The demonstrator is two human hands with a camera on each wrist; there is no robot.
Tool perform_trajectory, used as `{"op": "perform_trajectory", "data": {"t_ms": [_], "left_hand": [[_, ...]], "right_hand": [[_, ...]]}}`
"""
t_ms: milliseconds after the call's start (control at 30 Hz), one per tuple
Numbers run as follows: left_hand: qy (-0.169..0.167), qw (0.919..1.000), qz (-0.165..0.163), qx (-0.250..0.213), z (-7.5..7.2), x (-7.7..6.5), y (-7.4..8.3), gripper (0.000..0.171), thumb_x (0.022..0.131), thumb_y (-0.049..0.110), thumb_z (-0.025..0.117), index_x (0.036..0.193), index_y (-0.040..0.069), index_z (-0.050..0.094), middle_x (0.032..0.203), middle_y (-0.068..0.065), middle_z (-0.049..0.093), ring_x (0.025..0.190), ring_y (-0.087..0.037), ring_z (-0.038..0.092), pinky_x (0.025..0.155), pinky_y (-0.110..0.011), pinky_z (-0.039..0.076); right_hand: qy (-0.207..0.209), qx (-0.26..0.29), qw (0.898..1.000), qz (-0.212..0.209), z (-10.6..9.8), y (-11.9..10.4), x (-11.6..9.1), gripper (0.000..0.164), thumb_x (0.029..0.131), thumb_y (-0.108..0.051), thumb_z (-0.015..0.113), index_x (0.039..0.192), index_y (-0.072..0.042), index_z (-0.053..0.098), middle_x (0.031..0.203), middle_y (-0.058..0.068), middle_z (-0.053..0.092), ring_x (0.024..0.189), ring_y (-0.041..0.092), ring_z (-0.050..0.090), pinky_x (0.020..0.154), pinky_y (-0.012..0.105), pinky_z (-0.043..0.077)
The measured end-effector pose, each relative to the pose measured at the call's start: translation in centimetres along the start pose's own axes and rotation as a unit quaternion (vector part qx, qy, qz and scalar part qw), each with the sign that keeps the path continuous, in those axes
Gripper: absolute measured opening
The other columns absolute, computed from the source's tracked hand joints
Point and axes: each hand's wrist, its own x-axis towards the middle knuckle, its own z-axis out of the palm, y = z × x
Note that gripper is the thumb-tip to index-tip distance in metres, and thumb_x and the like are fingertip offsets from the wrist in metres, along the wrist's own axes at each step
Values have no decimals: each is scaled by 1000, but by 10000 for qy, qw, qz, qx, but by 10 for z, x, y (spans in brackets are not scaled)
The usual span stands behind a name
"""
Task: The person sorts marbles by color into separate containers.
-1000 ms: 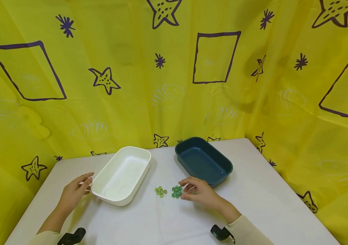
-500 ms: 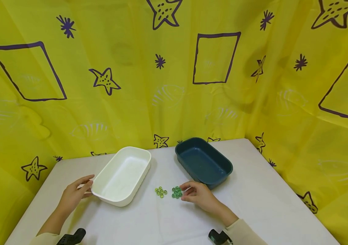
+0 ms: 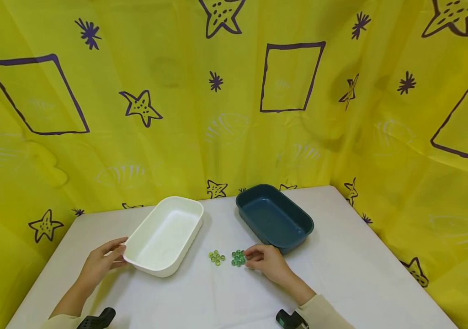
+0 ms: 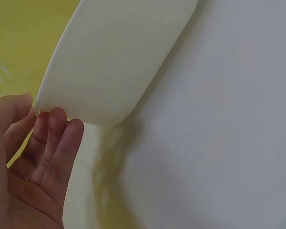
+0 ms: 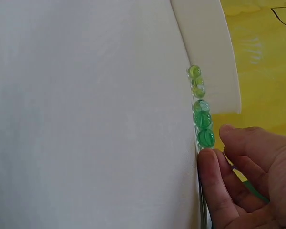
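- We see a white counter [image 3: 234, 301] under the white tray, with a yellow curtain [image 3: 172, 59] rising behind that tray and running down both sides.
- On the curtain we make out dark purple stars and small bursts, pale fish-like outlines, and three rectangles, one cut by the view's edge.
- We count two trays: one white tray [image 3: 166, 233], our landmark, and one dark blue tray [image 3: 275, 221] to its right, well apart; both sit upright.
- Right of the white tray lie two clusters of glass marbles: first the yellow-green marbles [image 3: 217, 257], then the green marbles [image 3: 238, 257], farther from it. We put each at about seven; they overlap too much for an exact count.
- We count two hands. Our left hand [image 3: 101, 260] lightly grasps the white tray's near left corner, thumb and fingers at the rim.
- Our right hand [image 3: 268, 262] is well to the right of the white tray, thumb and bent forefinger at the green marbles; we cannot tell whether they pinch one.
- Two black devices [image 3: 96, 319] show at the pale sleeves [image 3: 324, 313], nearer us than the white tray.
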Motion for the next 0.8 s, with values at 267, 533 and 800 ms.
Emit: {"op": "perform_trajectory", "data": {"t_ms": [267,533,800], "left_hand": [[27,9987,-89,-495,0,1,-3,58,101,27,58,141,-12,42,110,-8,63,81,-7,67,77,-24,60],[-76,9884,-328,-1482,-2,0,-4,43,98,21,62,133,-4,56,90,14,68,79,-7,68,75,-21,60],[-272,9738,-759,-2125,-5,0,-7,14,99,19,61,97,31,69,91,12,68,80,-7,69,77,-20,59]], "right_hand": [[287,-121,9995,76,6,-2,2,20,77,-3,81,95,-1,73,89,10,74,72,12,67,61,18,54],[465,-228,9985,180,9,0,4,18,75,-4,83,90,-5,74,85,6,74,70,11,66,61,18,54],[554,-257,9978,276,12,-2,4,17,73,-4,84,88,-5,74,83,5,74,69,11,66,61,18,54]]}}
